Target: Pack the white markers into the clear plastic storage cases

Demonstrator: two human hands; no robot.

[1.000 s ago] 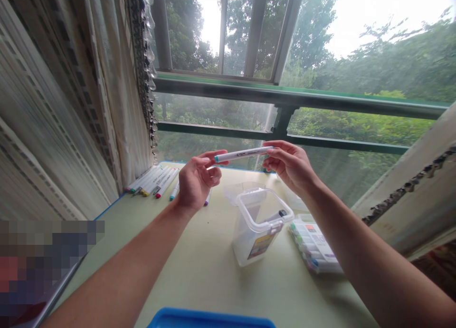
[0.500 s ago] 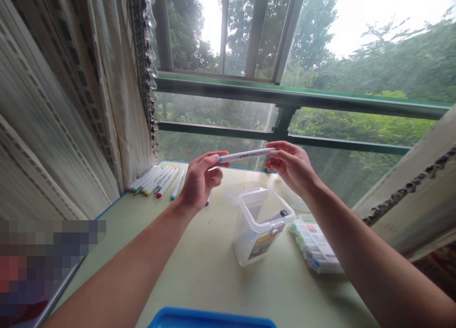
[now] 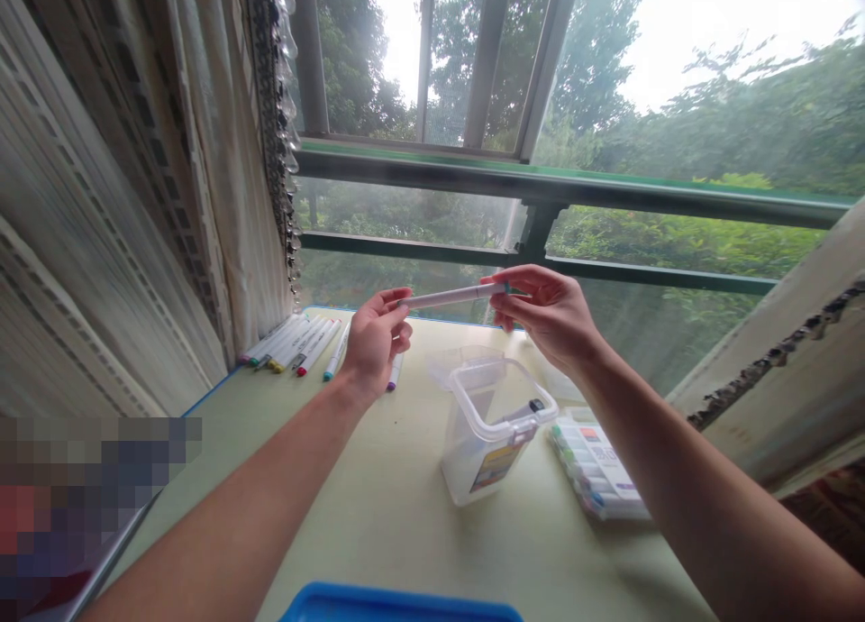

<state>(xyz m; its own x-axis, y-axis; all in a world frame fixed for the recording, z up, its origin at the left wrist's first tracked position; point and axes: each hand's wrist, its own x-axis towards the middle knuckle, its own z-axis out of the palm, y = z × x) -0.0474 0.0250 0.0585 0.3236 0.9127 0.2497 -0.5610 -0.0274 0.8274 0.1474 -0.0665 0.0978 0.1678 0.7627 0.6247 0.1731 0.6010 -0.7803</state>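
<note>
A white marker pen (image 3: 450,296) is held nearly level above the back of the table, between both hands. My left hand (image 3: 374,338) pinches its left end with thumb and fingers. At its right end, where a teal tip shows, my right hand (image 3: 544,308) grips it. Below and between the hands stands a clear plastic container (image 3: 483,442) with its lid swung back and a dark-ended pen inside. Several white markers (image 3: 290,343) with coloured ends lie at the back left. A purple-ended marker (image 3: 395,373) is partly hidden behind my left hand.
A clear case of markers (image 3: 598,469) lies on the right, beneath my right forearm. The edge of a blue tray or lid (image 3: 398,599) shows at the front of the pale table (image 3: 365,523). A window stands behind, with curtains (image 3: 195,171) on both sides.
The marker has been turned end for end: its teal end was at my left hand and is now at my right. Both hands have stayed in about the same place.
</note>
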